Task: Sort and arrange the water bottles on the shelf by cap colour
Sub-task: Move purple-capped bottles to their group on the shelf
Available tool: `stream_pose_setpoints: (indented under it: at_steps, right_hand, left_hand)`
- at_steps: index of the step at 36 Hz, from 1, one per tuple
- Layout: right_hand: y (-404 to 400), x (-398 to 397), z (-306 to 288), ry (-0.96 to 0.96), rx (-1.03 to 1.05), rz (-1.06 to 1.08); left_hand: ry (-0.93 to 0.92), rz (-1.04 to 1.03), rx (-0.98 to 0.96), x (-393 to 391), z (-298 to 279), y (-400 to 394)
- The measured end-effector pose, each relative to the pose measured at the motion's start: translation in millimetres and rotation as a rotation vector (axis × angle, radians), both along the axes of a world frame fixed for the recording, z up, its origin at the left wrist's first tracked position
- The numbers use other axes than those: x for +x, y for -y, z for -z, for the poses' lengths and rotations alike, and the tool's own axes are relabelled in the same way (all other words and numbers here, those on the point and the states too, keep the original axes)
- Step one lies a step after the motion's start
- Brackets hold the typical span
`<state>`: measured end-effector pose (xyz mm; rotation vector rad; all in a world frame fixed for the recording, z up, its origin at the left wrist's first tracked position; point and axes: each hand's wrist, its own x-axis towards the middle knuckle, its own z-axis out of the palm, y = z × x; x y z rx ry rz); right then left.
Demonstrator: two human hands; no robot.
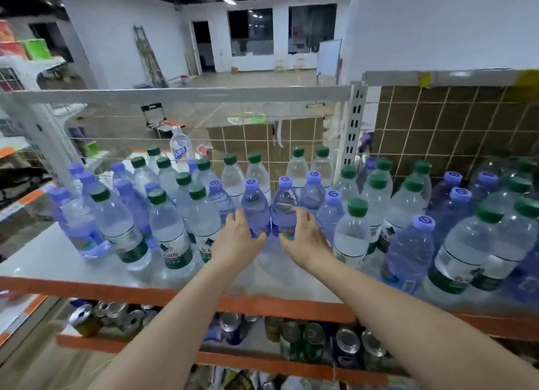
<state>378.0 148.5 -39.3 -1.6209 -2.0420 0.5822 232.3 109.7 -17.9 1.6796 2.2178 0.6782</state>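
Many water bottles stand mixed on the white shelf [43, 261], some with green caps, some with purple caps. My left hand [237, 238] grips the lower body of one purple-capped bottle [254, 203] at the shelf's middle. My right hand [303, 235] grips a second purple-capped bottle [284, 203] right beside it. Both bottles stand upright and touch each other. Green-capped bottles [167, 223] crowd the left front, and another green-capped bottle [354, 229] stands just right of my right hand.
A wire mesh back panel [180, 95] closes off the rear of the shelf. The orange shelf edge [262, 305] runs across the front. Drink cans [312, 340] fill the lower shelf. A lone white-capped bottle [179, 146] stands behind the mesh. Bare shelf surface lies at front left.
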Motion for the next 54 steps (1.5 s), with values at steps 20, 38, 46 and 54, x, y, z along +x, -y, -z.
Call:
stream_pose_setpoints:
  at_steps: [20, 38, 46, 54]
  right_hand:
    - [-67, -44, -4, 0.054, -0.032, 0.319]
    - [-65, -53, -1, -0.076, -0.088, 0.296]
    - [-33, -42, 1, -0.173, -0.059, 0.3]
    - [16, -24, -8, -0.121, 0.039, 0.316]
  left_hand:
    - [0.506, -0.075, 0.033, -12, 25, -91]
    - [0.465, -0.05, 0.107, -13, 32, -90]
    - [0.421, -0.026, 0.143, -9, 39, -65]
    - [0.186, -0.036, 0.209, -4, 30, -26]
